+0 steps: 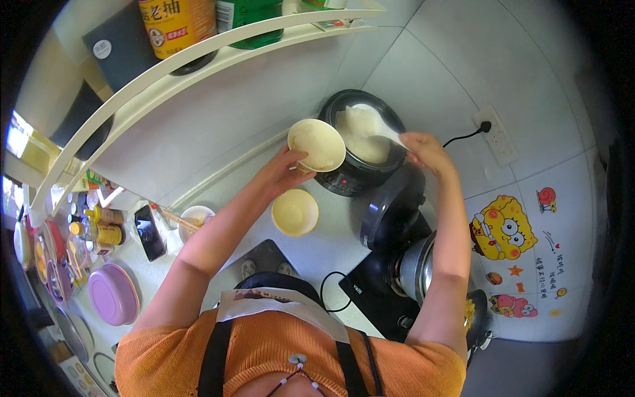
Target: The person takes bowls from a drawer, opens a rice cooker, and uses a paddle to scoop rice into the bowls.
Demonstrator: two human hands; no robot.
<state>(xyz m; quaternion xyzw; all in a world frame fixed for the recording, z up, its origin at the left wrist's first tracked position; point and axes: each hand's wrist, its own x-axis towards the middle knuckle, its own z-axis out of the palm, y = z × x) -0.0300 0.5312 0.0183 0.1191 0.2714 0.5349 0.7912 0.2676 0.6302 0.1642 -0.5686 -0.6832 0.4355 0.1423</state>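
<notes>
My left hand (292, 166) grips a pale yellow bowl (320, 144) by its near rim, tilted beside the rice cooker. A little white rice clings to the bowl's inside. In my right hand (426, 151) is the handle of a white rice paddle (379, 124). The paddle's head carries rice and lies over the inner pot of the black rice cooker (342, 181), whose lid is off. White rice (367, 149) shows in the pot, and a red light glows on the cooker's front. A second yellow bowl (295, 212) stands upright on the counter below my left hand.
A black lid (389, 218) leans in front of the cooker. The black gas hob (377, 288) at right bears a metal pot (416, 268). Bottles line a shelf (297, 20) overhead. At left are a smartphone (149, 233), a bowl with chopsticks (193, 218) and a purple basin (111, 295).
</notes>
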